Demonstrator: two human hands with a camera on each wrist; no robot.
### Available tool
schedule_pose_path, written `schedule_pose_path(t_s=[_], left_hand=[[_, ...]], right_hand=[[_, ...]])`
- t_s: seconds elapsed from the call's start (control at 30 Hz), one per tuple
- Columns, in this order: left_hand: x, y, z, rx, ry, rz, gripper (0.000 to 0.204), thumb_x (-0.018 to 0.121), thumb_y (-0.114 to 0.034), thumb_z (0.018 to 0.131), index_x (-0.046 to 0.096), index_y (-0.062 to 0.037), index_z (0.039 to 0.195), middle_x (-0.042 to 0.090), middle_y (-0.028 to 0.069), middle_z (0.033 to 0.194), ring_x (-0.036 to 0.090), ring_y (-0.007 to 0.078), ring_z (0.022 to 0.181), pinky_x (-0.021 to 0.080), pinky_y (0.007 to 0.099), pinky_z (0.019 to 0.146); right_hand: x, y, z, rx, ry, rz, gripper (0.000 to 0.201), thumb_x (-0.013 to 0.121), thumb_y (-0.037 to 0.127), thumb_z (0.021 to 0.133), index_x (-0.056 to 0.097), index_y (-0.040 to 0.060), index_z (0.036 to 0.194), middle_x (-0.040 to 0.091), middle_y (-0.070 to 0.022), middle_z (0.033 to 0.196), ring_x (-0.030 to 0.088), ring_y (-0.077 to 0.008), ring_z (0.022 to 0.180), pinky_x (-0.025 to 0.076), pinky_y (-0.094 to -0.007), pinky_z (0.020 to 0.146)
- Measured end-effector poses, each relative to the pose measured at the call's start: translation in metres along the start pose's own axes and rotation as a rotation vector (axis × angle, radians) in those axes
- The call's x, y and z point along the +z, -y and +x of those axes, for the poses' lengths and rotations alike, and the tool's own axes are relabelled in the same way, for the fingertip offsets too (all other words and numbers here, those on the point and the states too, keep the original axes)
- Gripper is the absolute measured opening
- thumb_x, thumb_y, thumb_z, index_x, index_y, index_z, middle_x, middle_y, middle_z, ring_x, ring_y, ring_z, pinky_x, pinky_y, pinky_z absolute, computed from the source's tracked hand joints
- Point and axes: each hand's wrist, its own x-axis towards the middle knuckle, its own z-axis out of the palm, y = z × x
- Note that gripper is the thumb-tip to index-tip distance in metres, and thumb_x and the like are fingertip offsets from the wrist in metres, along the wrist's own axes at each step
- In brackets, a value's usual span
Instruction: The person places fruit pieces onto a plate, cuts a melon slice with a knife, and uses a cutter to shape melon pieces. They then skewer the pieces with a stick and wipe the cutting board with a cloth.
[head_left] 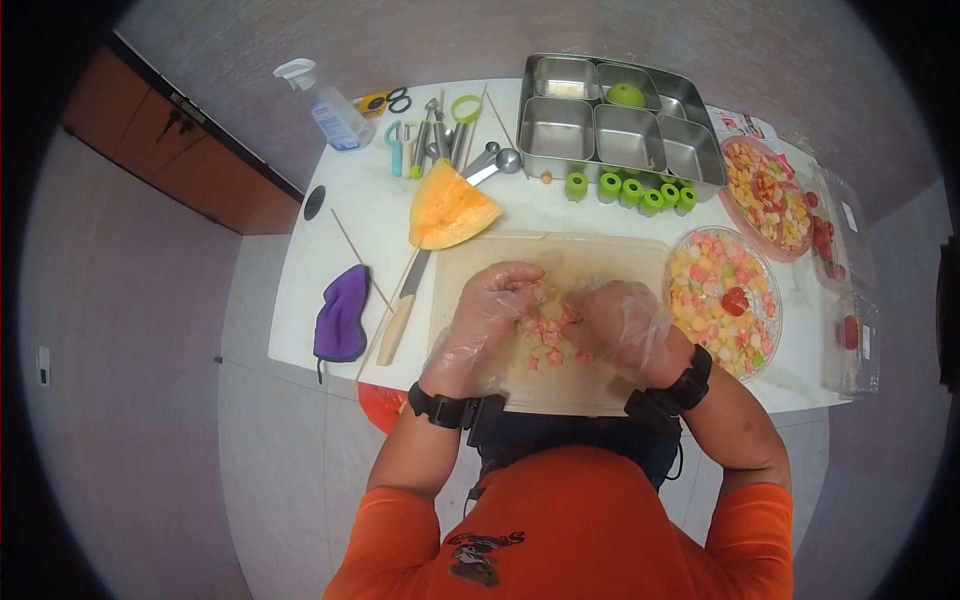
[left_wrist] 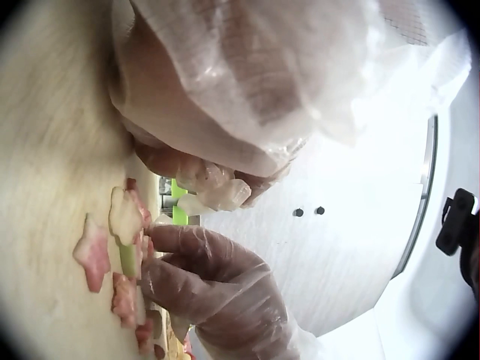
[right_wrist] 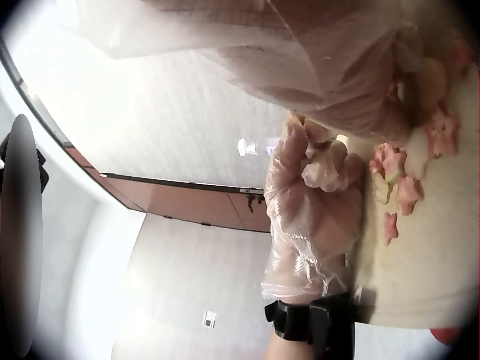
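Observation:
Both hands wear clear plastic gloves and meet over a pale cutting board. My left hand is turned palm inward, its curled fingers around pale, translucent fruit pieces. My right hand reaches down opposite it, fingers bent. In the left wrist view its fingertips close at the edge of a small heap of pink and whitish fruit cutouts. A pink-and-white star cutout lies apart from that heap. Pink star pieces lie on the board below the hands.
A knife and melon wedge lie left of the board. A divided steel tray and green-topped cutters stand behind it. The fruit platter sits right, a pink-rimmed bowl beyond. A purple pouch lies left.

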Motion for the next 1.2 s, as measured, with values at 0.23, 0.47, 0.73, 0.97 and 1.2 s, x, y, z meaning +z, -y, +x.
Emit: schedule_pose_path(t_s=[0.23,0.47,0.73,0.97,1.2], left_hand=[[0.001,0.0,0.0,0.0,0.012,-0.066,0.021,0.073,0.002,0.089,0.067,0.0001,0.109,0.072,0.01,0.088,0.062,0.0151,0.062,0.053,0.0265,0.061],[0.0,0.0,0.001,-0.004,0.017,-0.058,0.022,0.073,0.003,0.089,0.066,0.0006,0.109,0.072,0.0107,0.088,0.064,0.0161,0.063,0.053,0.0271,0.062],[0.002,-0.001,-0.001,0.005,0.005,-0.028,0.024,0.074,0.001,0.089,0.065,0.0014,0.112,0.072,0.0114,0.091,0.066,0.0174,0.066,0.053,0.0266,0.062],[0.001,-0.002,-0.001,-0.007,0.016,-0.024,0.024,0.073,0.001,0.089,0.065,0.0015,0.112,0.073,0.0124,0.091,0.065,0.0174,0.065,0.053,0.0267,0.062],[0.0,0.002,0.0,0.014,0.012,-0.023,0.024,0.073,0.001,0.089,0.065,0.0015,0.112,0.073,0.0128,0.091,0.067,0.0189,0.067,0.053,0.0268,0.062]], right_hand=[[0.001,0.001,-0.001,0.013,0.001,0.01,0.017,0.06,0.022,0.091,0.068,0.007,0.091,0.07,-0.0169,0.084,0.069,-0.0363,0.087,0.054,-0.0474,0.079],[0.005,-0.002,-0.003,-0.051,-0.093,0.008,0.02,0.059,0.024,0.092,0.068,0.0068,0.088,0.07,-0.016,0.082,0.069,-0.0368,0.082,0.054,-0.0476,0.077],[0.006,-0.003,0.0,-0.024,-0.046,0.005,0.02,0.06,0.025,0.09,0.068,0.0067,0.088,0.07,-0.0143,0.08,0.07,-0.0355,0.082,0.054,-0.0468,0.077],[0.007,-0.003,0.0,-0.017,-0.057,0.003,0.021,0.06,0.025,0.089,0.07,0.0065,0.088,0.071,-0.0155,0.081,0.07,-0.0357,0.081,0.055,-0.0474,0.077],[0.007,-0.004,-0.004,-0.037,-0.02,-0.016,0.022,0.059,0.025,0.092,0.07,0.006,0.095,0.071,-0.0162,0.083,0.071,-0.0351,0.082,0.055,-0.0457,0.077]])
